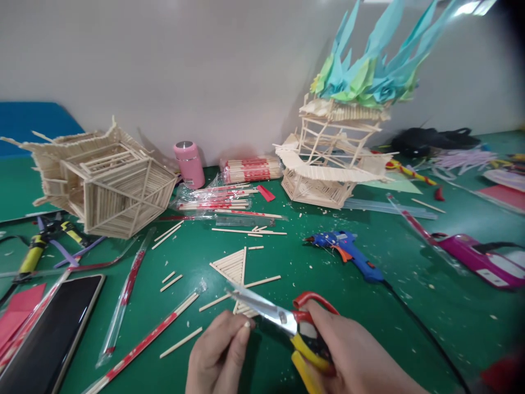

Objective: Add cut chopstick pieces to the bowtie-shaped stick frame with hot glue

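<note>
My right hand (348, 342) grips scissors (273, 313) with red and yellow handles, their metal blades pointing left above the green table. Close to the blades, my left hand (221, 350) is closed in a pinch; the pale tip of a wooden stick (246, 324) shows between thumb and finger, the rest hidden by the hand. Just beyond the hands lies a triangular panel of glued sticks (233, 266), with a second stick piece partly covered by the scissors. One loose stick (264, 281) crosses between them.
A blue glue gun (346, 249) with a black cord lies to the right. Stick models stand at the back left (127, 186) and back right (324, 180). A pink flask (189, 167), wrapped stick bundles (252, 169), a phone (53, 328) and pliers (35, 251) lie around.
</note>
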`<control>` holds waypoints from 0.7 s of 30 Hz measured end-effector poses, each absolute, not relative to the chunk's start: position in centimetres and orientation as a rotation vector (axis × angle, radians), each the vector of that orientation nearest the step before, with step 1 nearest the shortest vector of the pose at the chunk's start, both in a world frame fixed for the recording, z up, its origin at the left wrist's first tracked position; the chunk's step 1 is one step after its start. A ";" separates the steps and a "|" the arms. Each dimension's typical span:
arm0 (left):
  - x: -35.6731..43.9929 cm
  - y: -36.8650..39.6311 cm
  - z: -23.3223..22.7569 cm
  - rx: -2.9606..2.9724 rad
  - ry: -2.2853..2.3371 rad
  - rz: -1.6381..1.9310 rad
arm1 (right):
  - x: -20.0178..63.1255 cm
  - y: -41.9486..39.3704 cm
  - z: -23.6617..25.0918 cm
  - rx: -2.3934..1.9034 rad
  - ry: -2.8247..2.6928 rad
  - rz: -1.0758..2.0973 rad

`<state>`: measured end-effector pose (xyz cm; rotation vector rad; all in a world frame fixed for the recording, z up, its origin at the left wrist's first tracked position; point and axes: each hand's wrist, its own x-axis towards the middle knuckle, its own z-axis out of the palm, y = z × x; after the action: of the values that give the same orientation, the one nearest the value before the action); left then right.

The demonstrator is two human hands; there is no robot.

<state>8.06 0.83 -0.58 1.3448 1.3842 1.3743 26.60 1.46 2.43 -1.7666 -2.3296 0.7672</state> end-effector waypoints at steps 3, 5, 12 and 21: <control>7.7 1.2 -0.4 1.218 1.400 1.321 | 26.9 2.0 2.9 -1.802 -2.275 0.763; 7.5 1.2 -0.4 1.129 1.425 1.318 | 27.2 1.7 2.8 -1.769 -2.248 0.745; 6.9 1.3 -0.8 1.001 1.370 1.180 | 26.8 0.7 2.4 -1.724 -2.192 0.726; 8.0 1.0 -1.6 0.895 1.430 1.138 | 24.6 1.0 1.3 -1.731 -2.235 0.597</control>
<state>7.96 0.96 -1.63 0.8948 1.4303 1.1384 24.62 0.95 1.28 -1.7308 -2.2354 0.5970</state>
